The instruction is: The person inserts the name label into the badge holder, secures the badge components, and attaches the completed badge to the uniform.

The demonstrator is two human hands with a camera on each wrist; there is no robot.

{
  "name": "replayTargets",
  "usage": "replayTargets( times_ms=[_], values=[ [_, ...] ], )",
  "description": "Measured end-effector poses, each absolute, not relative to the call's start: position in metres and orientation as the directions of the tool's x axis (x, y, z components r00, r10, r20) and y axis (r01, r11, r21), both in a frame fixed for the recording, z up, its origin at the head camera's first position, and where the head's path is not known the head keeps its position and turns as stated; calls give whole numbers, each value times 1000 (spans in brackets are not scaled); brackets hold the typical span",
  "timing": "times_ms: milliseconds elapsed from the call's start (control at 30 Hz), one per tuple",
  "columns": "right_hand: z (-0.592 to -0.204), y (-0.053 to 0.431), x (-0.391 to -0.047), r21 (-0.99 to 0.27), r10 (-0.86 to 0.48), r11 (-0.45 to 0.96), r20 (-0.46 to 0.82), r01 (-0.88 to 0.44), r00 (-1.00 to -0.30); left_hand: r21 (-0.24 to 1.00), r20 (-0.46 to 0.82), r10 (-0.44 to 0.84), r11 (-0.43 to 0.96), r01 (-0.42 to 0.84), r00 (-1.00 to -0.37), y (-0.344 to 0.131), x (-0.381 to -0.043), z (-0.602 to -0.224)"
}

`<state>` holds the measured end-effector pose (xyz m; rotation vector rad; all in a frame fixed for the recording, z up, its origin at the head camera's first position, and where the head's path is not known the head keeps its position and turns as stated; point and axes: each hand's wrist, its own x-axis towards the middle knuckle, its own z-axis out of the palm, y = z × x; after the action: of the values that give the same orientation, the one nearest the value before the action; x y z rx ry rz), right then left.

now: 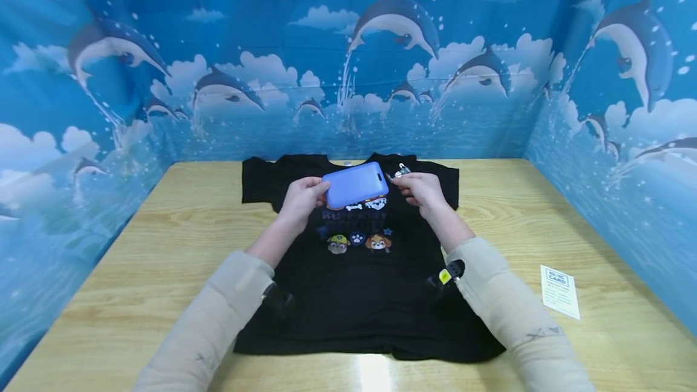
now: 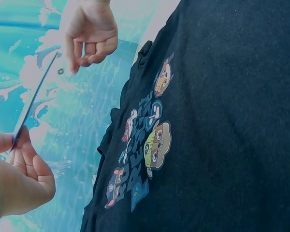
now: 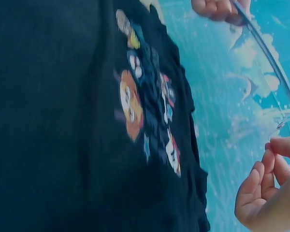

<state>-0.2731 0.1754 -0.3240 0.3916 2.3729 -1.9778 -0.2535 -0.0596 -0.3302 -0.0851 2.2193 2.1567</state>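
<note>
My left hand (image 1: 302, 198) pinches the left end of a flat blue card holder (image 1: 355, 185), thumb on its face. The holder has a small slot at its right end and is held above a black T-shirt (image 1: 370, 295). In the left wrist view it shows edge-on as a thin dark strip (image 2: 35, 99). Just off its right end, my right hand (image 1: 422, 191) pinches a small shiny metal clip (image 1: 402, 170) between thumb and fingertips. A tiny metal piece (image 3: 280, 125) shows by those fingertips in the right wrist view.
The T-shirt lies spread on a wooden table (image 1: 190, 247), its neck at the far side and cartoon dogs printed on the chest. A white printed card (image 1: 559, 291) lies on the table at right. A dolphin-patterned curtain (image 1: 348, 77) encloses the back and sides.
</note>
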Motion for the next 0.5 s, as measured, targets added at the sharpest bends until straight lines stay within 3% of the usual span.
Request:
replayTargets(
  times_ms=[233,500],
  values=[
    [-323,202,-274,-940,183,281,-144,192,-972,995,-96,20,31,-95,-995,-60,-252,-330],
    [-321,240,-264,-865,-29,502,-20,3,-999,996,-86,41,30,-85,-995,-60,-251,-331]
  ],
)
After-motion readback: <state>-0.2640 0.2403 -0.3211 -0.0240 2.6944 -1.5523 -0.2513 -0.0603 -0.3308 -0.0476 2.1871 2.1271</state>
